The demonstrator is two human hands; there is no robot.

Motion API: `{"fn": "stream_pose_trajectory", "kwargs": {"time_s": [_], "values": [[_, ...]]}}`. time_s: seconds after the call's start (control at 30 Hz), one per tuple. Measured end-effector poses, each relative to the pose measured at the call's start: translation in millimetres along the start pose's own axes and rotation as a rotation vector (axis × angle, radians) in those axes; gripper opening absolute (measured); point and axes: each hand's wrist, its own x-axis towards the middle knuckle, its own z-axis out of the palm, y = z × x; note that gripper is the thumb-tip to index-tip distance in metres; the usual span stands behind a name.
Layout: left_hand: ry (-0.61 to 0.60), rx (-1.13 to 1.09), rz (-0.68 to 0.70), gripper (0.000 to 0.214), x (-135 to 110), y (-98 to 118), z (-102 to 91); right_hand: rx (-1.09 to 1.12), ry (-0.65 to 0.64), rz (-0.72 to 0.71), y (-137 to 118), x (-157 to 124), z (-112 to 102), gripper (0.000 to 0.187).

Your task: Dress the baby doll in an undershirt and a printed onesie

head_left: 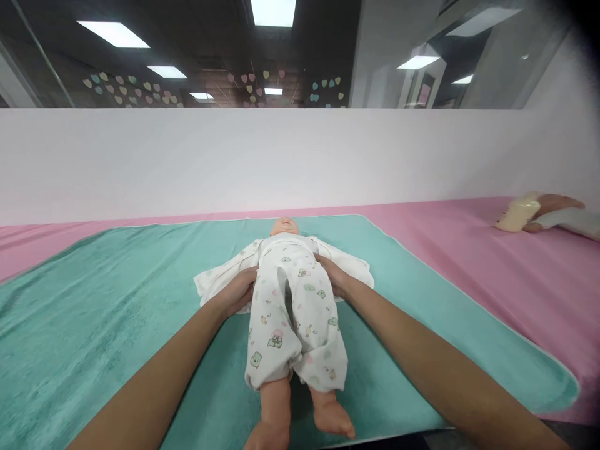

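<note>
Doll (293, 300) lies supine, centred on the mat (117, 300) over the sheet (469, 250), left hand (239, 290) and right hand (334, 275) flanking its waist, bottle (518, 214) far right, partition (281, 162) behind.

The left hand (238, 291) and right hand (334, 275) are bare, with bare, slim forearms.

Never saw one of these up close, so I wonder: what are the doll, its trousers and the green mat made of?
Doll: likely vinyl or soft plastic; its bare legs look smooth, seamless, faintly shiny. Trousers: thin printed cotton-like knit, matte, creasing softly. Green mat: plush towelling or fleece, by its fuzzy, streaked nap and stitched white edge.
</note>
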Motion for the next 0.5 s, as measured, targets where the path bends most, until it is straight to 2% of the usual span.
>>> {"fn": "stream_pose_trajectory", "kwargs": {"time_s": [0.13, 0.33, 0.5], "values": [[-0.046, -0.056, -0.038, 0.034, 0, -2, 3.0, 0.048, -0.075, 0.059, -3, -2, 1, 0.027], [0.079, -0.043, 0.068, 0.038, 5, -12, 6.6, 0.1, -0.149, 0.195, -5, -3, 0, 0.024], [0.128, -0.021, 0.15, 0.049, 7, -16, 9.8, 0.101, -0.077, 0.224, -2, -1, 4, 0.02]]}}
